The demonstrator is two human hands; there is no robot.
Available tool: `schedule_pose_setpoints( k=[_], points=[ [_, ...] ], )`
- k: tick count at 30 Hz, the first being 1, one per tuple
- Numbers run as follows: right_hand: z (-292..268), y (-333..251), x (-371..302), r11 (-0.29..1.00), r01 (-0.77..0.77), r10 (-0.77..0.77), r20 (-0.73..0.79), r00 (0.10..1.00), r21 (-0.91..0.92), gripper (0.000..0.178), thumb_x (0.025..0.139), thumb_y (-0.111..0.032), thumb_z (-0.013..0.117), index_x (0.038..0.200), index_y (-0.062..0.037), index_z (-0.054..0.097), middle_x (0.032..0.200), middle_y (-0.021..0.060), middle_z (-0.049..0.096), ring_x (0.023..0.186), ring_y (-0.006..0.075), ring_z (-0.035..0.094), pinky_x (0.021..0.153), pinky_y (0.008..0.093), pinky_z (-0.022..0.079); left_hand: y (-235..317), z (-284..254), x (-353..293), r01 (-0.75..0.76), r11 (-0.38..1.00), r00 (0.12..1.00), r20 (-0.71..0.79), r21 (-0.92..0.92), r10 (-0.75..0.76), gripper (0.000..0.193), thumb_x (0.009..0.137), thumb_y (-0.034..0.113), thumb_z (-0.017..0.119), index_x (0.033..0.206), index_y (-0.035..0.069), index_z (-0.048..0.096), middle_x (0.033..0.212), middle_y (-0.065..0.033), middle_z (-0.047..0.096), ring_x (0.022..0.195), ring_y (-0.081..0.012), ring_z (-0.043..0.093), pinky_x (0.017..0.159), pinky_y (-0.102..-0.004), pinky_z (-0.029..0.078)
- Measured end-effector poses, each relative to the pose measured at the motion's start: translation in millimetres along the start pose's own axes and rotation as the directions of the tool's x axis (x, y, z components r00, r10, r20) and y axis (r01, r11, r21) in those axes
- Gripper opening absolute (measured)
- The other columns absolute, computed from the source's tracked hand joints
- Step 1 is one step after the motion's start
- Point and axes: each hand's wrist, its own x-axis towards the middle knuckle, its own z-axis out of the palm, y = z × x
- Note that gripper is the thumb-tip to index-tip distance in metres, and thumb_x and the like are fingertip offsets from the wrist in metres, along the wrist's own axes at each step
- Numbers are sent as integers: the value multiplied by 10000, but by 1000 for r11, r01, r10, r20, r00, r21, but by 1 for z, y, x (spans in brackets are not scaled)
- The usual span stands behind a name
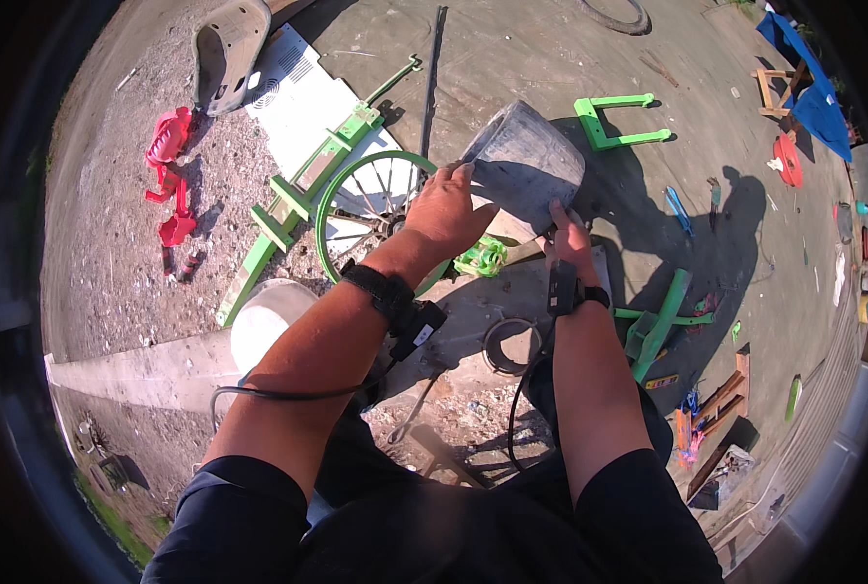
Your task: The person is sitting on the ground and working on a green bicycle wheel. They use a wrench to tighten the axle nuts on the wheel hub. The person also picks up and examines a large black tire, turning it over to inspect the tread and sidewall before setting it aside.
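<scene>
A worn grey bucket (pixel 541 165) is tilted over in front of me, between my two hands. My left hand (pixel 446 212) has its fingers on the bucket's left edge, with the thumb spread away. At the bucket's near right edge, my right hand (pixel 572 241) grips it, thumb on the outer side; its other fingers are partly hidden. Just left of the bucket stands a green spoked wheel (pixel 325 226), partly behind my left hand and forearm. Below the bucket lies a bright green lumpy piece (pixel 480 257). What the bucket holds, if anything, cannot be seen.
A long green metal frame (pixel 297 195) lies on a white panel (pixel 307 92) at left, near red parts (pixel 169 141) and a moulded seat (pixel 227 58). At right are a green U-shaped bracket (pixel 594 125), blue-handled pliers (pixel 679 209) and green tubes (pixel 663 316). Nearer lies a dark ring (pixel 492 348).
</scene>
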Motion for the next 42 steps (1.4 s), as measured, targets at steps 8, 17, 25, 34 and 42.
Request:
schedule_pose_setpoints(
  k=[8, 17, 25, 34, 42],
  points=[
    [-5, -23, -31, 801, -237, 138, 216, 967, 550, 416, 994, -264, 586, 1359, -84, 500, 1239, 62, 616, 1084, 209, 617, 897, 370, 526, -9, 45, 52, 96, 972, 995, 59, -214, -85, 767, 849, 374, 672, 1402, -83, 400, 1360, -313, 498, 1276, -403, 505, 1068, -395, 415],
    [-29, -103, -57, 686, -160, 14, 207, 978, 709, 485, 996, -319, 579, 1393, -61, 472, 1368, 99, 553, 1242, 269, 544, 1059, 474, 431, 62, -19, 17, -286, 915, 925, -331, -286, 186, 677, 740, 161, 747, 1340, -39, 503, 1202, -234, 575, 1112, -398, 585, 957, -412, 478],
    [-69, -239, -129, 550, 1, -546, 359, 757, 835, 874, 851, -617, 647, 1451, -43, 375, 1417, 126, 505, 1287, 280, 510, 1078, 489, 426, 136, -129, -97, -745, 658, 501, -562, 107, 658, 631, 733, 65, 776, 1324, 48, 555, 1305, -154, 573, 1166, -363, 585, 1071, -467, 366],
    [-68, -247, -193, 466, 269, -328, -118, 937, 843, 853, 874, -698, 538, 1438, -67, 431, 1424, 102, 496, 1315, 279, 449, 1112, 459, 350, 140, -127, -163, -861, 450, 351, -364, 237, 863, 378, 814, 164, 620, 1186, 184, 684, 1248, -12, 639, 1278, -197, 560, 1160, -525, 259],
    [-56, -235, -194, 452, 281, -300, -152, 942, 847, 841, 879, -689, 534, 1435, -66, 434, 1423, 102, 498, 1313, 279, 451, 1112, 458, 351, 132, -154, -163, -840, 497, 237, -675, 219, 699, 788, 732, 531, 772, 1391, 180, 519, 1443, -145, 477, 1427, -339, 354, 1184, -531, 177]
  ],
)
